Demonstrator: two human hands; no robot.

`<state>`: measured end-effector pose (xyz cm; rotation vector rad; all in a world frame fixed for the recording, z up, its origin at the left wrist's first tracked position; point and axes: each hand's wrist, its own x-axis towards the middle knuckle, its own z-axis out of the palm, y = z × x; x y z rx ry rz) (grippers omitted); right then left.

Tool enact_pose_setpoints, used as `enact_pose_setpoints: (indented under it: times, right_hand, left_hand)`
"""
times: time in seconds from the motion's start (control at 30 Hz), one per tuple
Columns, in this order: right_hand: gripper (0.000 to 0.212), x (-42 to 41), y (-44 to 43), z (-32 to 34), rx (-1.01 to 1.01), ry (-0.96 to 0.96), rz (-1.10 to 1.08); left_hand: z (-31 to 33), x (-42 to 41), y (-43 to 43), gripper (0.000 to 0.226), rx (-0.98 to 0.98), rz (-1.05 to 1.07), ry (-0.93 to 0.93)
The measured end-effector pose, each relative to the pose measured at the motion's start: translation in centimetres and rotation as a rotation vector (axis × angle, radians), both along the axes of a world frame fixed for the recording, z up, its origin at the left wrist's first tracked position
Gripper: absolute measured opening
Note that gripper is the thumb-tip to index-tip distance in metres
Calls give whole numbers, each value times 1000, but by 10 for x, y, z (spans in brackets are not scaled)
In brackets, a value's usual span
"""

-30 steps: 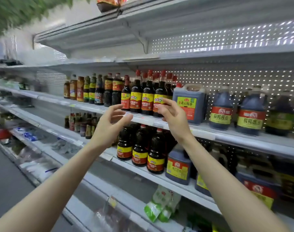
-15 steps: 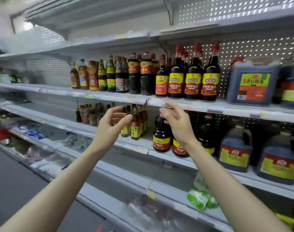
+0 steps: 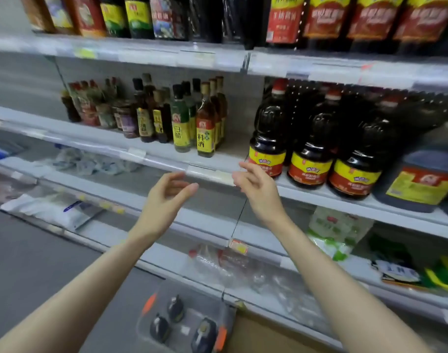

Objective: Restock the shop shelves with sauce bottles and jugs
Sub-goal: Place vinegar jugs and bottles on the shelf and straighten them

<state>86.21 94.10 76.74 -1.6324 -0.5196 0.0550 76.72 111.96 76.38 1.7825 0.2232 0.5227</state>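
Note:
My left hand (image 3: 167, 197) and my right hand (image 3: 256, 184) hover in front of the middle shelf edge (image 3: 202, 171), fingers loosely curled, holding nothing. Three dark soy sauce bottles (image 3: 309, 149) with red caps and yellow-red labels stand on that shelf to the right of my right hand. A blue jug (image 3: 419, 179) stands further right. Small vinegar and cooking-wine bottles (image 3: 192, 123) stand behind my left hand. On the floor below, a clear crate (image 3: 184, 324) holds three dark bottles. The top shelf (image 3: 294, 62) carries a row of sauce bottles (image 3: 345, 19).
Lower shelves hold plastic bags (image 3: 49, 210) and green-white packets (image 3: 337, 233). A cardboard box (image 3: 266, 337) sits on the floor beside the crate. A gap on the middle shelf lies between the small bottles and the soy sauce bottles.
The view has tilted down from the upper shelves. Both hands have lowered to the middle shelf edge, and the floor crate has come into view.

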Motion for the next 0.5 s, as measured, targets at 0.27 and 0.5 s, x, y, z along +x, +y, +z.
enact_pose_setpoints:
  times: [0.27,0.5]
  right_hand:
    - [29,50,60,-166,-98,309,-118]
    - [22,39,88,-309,-234,517,-215]
  left_hand:
    - [-145,74,61,43,-102,-89,295]
    - [-290,89,93,30,-212,-129,565]
